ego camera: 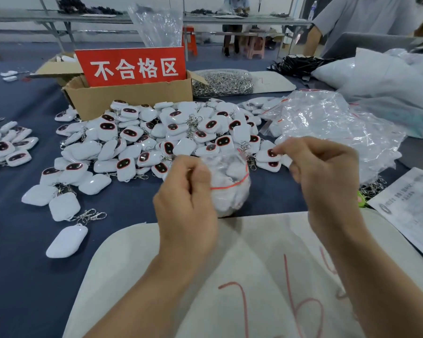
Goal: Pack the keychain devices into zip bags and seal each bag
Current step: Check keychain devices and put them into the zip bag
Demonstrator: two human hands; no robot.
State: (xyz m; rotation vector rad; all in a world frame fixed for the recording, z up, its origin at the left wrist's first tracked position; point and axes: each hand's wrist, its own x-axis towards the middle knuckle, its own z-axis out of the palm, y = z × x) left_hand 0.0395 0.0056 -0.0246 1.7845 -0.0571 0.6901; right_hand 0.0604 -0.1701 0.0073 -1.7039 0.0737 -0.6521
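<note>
Over the blue table (122, 196), by the keychain devices (171, 132), a full zip bag (232, 191) is being pinched by the left hand (186, 196); the right hand (325, 176) is being held curled beside it, hold unclear.

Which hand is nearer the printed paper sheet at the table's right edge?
Right. The right hand is raised just left of the printed paper sheet; the left hand, gripping the zip bag, is farther left, beyond the right hand.
</note>
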